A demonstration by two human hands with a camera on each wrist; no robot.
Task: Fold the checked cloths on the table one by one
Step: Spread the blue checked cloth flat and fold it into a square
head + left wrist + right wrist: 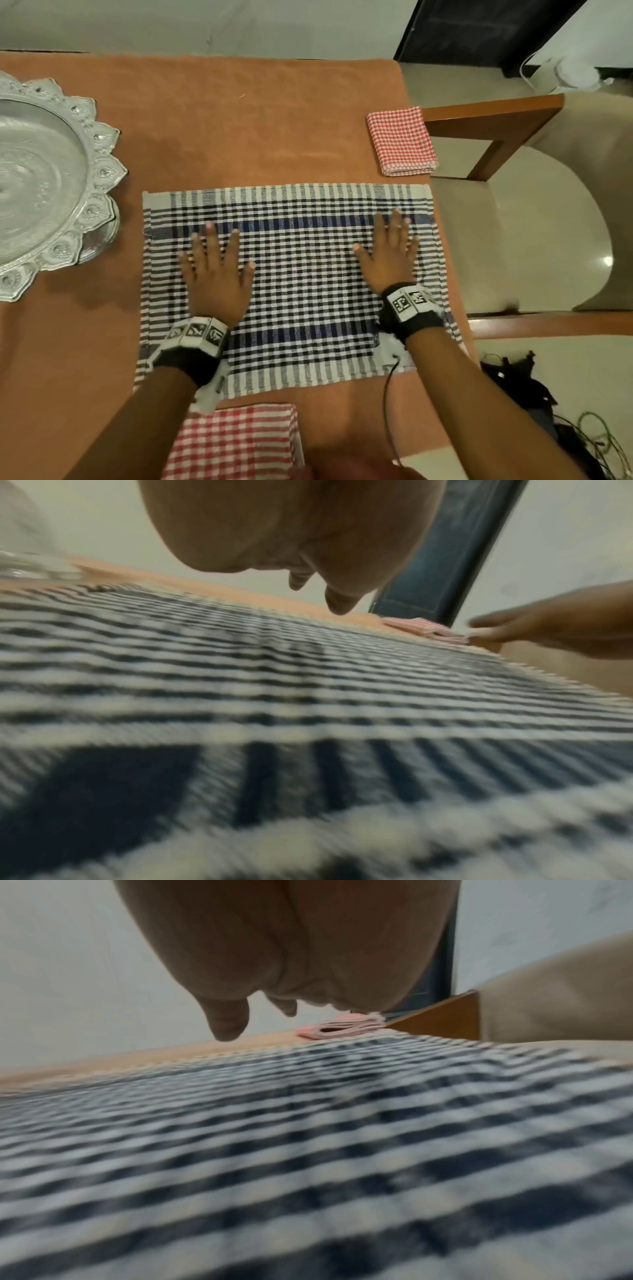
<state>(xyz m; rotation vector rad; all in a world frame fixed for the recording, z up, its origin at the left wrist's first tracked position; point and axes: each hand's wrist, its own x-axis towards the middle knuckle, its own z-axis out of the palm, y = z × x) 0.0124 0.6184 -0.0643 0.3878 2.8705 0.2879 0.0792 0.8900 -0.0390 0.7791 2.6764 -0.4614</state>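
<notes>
A blue, black and white checked cloth (301, 284) lies spread flat on the orange-covered table (239, 130). My left hand (214, 270) rests palm down on its left half, fingers straight and spread. My right hand (390, 253) lies the same way on its right half. In the left wrist view the cloth (274, 710) fills the lower frame under the palm (284, 526). The right wrist view shows the cloth (308, 1137) and palm (291, 939) alike. A red checked cloth (402, 140) sits folded at the table's far right corner. Another red checked cloth (236, 442) lies at the near edge.
A large ornate silver tray (44, 185) stands on the left of the table. A wooden-armed chair with a beige seat (520, 233) is close against the table's right side. Dark cables and a bag (534, 387) lie on the floor at the lower right.
</notes>
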